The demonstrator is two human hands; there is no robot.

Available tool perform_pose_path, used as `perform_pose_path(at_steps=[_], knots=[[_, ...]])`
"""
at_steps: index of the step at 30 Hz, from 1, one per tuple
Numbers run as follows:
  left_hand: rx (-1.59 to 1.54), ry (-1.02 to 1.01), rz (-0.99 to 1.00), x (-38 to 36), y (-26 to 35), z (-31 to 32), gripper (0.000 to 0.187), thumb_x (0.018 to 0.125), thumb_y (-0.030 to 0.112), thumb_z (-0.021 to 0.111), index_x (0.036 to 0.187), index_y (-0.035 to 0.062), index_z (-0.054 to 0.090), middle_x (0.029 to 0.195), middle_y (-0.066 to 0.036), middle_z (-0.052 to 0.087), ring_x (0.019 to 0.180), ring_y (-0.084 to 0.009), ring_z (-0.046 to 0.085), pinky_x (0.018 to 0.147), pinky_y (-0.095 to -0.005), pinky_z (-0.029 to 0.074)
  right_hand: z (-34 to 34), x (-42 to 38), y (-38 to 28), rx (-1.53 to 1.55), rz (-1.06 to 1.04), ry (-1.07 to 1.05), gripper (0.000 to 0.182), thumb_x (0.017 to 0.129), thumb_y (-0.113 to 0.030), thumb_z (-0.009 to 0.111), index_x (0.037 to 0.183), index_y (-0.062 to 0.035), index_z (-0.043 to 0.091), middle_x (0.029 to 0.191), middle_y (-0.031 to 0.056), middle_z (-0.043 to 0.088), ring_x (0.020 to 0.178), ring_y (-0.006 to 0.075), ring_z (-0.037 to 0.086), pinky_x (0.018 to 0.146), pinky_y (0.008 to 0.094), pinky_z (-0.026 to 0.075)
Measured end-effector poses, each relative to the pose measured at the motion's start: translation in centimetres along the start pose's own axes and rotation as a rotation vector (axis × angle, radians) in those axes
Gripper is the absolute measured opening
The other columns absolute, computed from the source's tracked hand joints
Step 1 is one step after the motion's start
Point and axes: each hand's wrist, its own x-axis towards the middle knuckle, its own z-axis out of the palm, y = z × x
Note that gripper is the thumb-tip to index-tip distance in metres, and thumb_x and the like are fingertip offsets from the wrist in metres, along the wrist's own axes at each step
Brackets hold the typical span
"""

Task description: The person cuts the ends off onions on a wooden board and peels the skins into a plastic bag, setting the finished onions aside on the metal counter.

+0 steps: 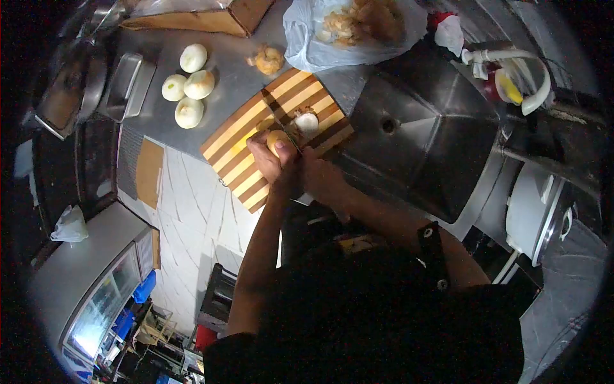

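On a striped wooden cutting board (233, 144), my left hand (265, 160) is closed around an onion (276, 140) with brownish skin. My right hand (318, 171) grips a knife (285, 127), its blade slanting across the board right beside the onion. A white cut piece of onion (307, 122), with bits of dry skin behind it, lies on the board to the right of the blade. Several peeled white onions (189, 112) are grouped on the metal counter to the left. The knife's handle is hidden within my right hand.
A plastic bag (304, 45) of onion skins sits behind the board, with an unpeeled onion (266, 59) beside it. To the right is a metal sink (409, 153) with a white faucet (545, 77). A metal pan (131, 86) stands at the left; a cardboard box (240, 19) is at the back.
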Motion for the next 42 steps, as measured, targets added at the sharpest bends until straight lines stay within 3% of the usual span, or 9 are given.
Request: perform_pose_path(at_steps=[7,10,15,19,24,33,35,38,42], knots=[[-0.151,0.061,0.039,0.2,0.2,-1.3,0.035,0.094,0.026,0.042,0.113,-0.0029,0.045,0.104,-0.02,0.048,0.095,-0.0319,0.05,0.082,-0.0377,0.041,-6.0,0.3,-0.2,0.103,0.102,0.009,0.044,0.082,-0.029,0.054,0.111,0.0001,0.038,0.073,0.0221,0.061,0.061,0.0417,0.059,0.06,0.0489,0.049],[-0.04,-0.093,-0.015,-0.3,1.3,-3.0,0.036,0.091,0.021,0.048,0.119,-0.0011,0.043,0.105,-0.019,0.049,0.098,-0.0328,0.049,0.085,-0.0367,0.04,-10.7,1.9,-0.2,-0.355,0.146,0.059,0.038,0.082,-0.027,0.054,0.109,-0.0036,0.04,0.076,0.0217,0.061,0.063,0.0405,0.06,0.061,0.0502,0.047],[-0.266,-0.082,-0.143,-0.8,1.5,-3.5,0.045,0.079,0.002,0.059,0.12,0.0015,0.042,0.106,-0.014,0.049,0.091,-0.0233,0.05,0.083,-0.0336,0.042,-11.0,6.3,2.8,-0.416,-0.189,0.212,0.041,0.082,-0.025,0.055,0.114,-0.0045,0.041,0.088,0.0228,0.061,0.085,0.0378,0.06,0.072,0.0498,0.043],[-0.343,-0.117,-0.203,-0.5,2.2,-5.3,0.045,0.078,0.0,0.06,0.12,0.0021,0.043,0.103,-0.011,0.051,0.078,-0.0152,0.046,0.077,-0.0274,0.042,-9.6,6.2,1.4,-0.661,-0.413,0.359,0.03,0.083,-0.031,0.056,0.097,-0.0041,0.056,0.107,0.0137,0.052,0.102,0.03,0.049,0.081,0.0454,0.042],[-0.252,-0.105,-0.163,-0.7,1.3,-5.0,0.041,0.08,0.009,0.064,0.117,0.0004,0.047,0.106,-0.016,0.056,0.091,-0.0216,0.056,0.078,-0.0312,0.045,-6.2,5.1,-0.2,-0.389,-0.406,0.003,0.066,0.076,-0.046,0.062,0.125,-0.0049,0.044,0.119,0.0181,0.038,0.115,0.0359,0.035,0.085,0.0489,0.044],[-0.233,-0.175,-0.313,-0.1,4.8,-4.4,0.038,0.083,0.012,0.064,0.116,0.0012,0.047,0.106,-0.01,0.054,0.088,-0.0152,0.054,0.071,-0.0244,0.047,-5.3,4.9,0.7,-0.045,-0.436,0.21,0.024,0.077,-0.016,0.064,0.097,-0.0069,0.052,0.091,0.012,0.051,0.091,0.0277,0.051,0.07,0.0403,0.045],[-0.677,-0.107,-0.269,1.9,5.7,-3.2,0.034,0.087,0.01,0.055,0.119,0.0022,0.045,0.111,-0.01,0.052,0.095,-0.0165,0.054,0.075,-0.0261,0.048,-7.1,4.8,0.3,0.561,-0.148,0.011,0.014,0.085,-0.012,0.06,0.091,-0.0057,0.049,0.075,0.0059,0.055,0.067,0.0137,0.057,0.062,0.0297,0.046],[-1.065,-0.224,-0.539,5.8,7.4,-1.0,0.039,0.09,0.01,0.043,0.127,0.0002,0.036,0.115,-0.014,0.05,0.101,-0.0239,0.055,0.082,-0.0374,0.051,-9.7,7.2,0.8,1.101,-0.19,0.125,0.022,0.081,-0.011,0.066,0.09,-0.0044,0.047,0.075,0.0035,0.054,0.064,0.0111,0.058,0.054,0.024,0.048],[-1.314,-0.34,-0.663,12.1,11.8,2.1,0.036,0.092,0.017,0.041,0.122,-0.002,0.039,0.113,-0.017,0.052,0.096,-0.0275,0.056,0.075,-0.0396,0.053,-16.5,11.3,2.1,0.982,-0.282,0.267,0.016,0.081,-0.011,0.065,0.086,-0.0027,0.053,0.08,0.0061,0.057,0.067,0.0134,0.06,0.057,0.0267,0.05]])
